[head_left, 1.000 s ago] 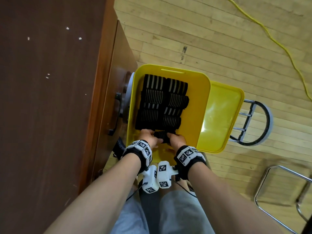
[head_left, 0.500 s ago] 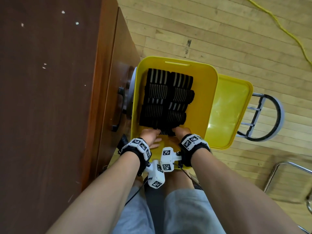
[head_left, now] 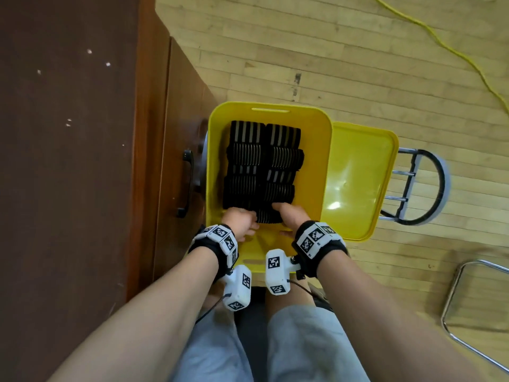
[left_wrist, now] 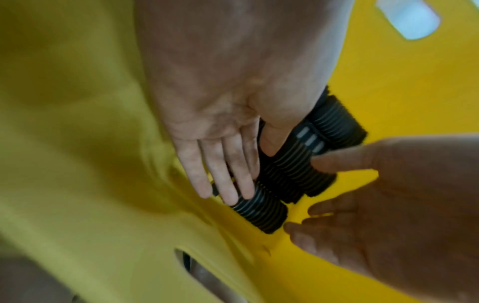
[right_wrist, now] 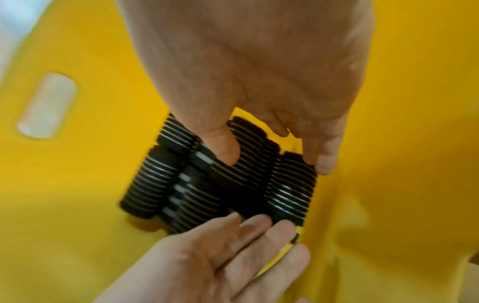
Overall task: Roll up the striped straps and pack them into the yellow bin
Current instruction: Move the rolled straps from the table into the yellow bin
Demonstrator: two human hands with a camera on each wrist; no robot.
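Observation:
The yellow bin [head_left: 270,105] stands on the floor in front of my knees, with several rolled black-and-white striped straps [head_left: 261,164] packed in two columns. The nearest roll [head_left: 268,216] lies at the near end of the rows, between my two hands. My left hand [head_left: 242,220] has straight fingers [left_wrist: 220,178] laid against the rolls [left_wrist: 261,213]. My right hand [head_left: 289,215] touches the rolls with straight thumb and forefinger [right_wrist: 324,162]; its other fingers are hidden. The left hand [right_wrist: 246,235] shows flat at the bottom of the right wrist view.
The bin's yellow lid [head_left: 358,183] lies beside it on the right. A brown cabinet [head_left: 82,161] with a black handle [head_left: 187,186] stands close on the left. A round stool [head_left: 421,186], a chrome chair frame [head_left: 468,299] and a yellow cable [head_left: 454,51] are on the wooden floor.
The roll held between both hands has gone down into the bin's near end against the rows. Both hands reached deeper in, and the left fingers straightened.

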